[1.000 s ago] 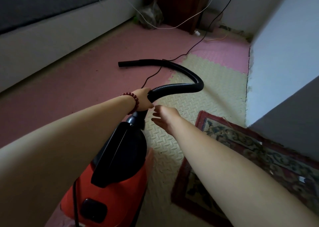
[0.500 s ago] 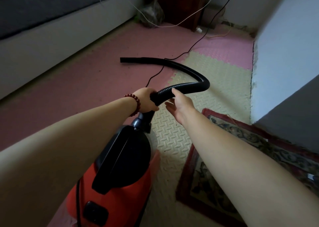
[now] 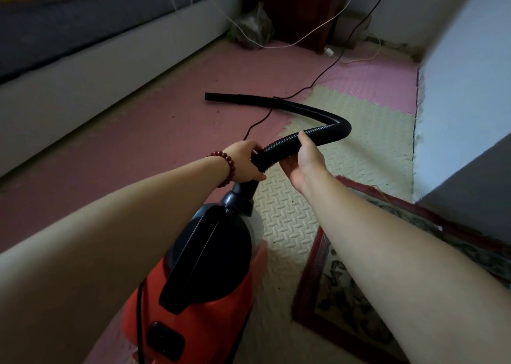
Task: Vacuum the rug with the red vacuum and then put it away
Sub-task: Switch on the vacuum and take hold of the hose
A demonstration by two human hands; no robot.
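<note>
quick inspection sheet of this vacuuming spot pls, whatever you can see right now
surface: pink and cream foam mats.
job's things: red vacuum low in view; its black hose curves out over the mats; patterned rug at lower right.
clutter: crumpled plastic bag beside the wooden cabinet.
grippers: left hand grips the hose end at the vacuum's neck; right hand holds the hose from below, thumb over it.
cables: black cord runs across the floor under the hose; white cable hangs near the cabinet.
surroundings: bed base left, wall right.
</note>
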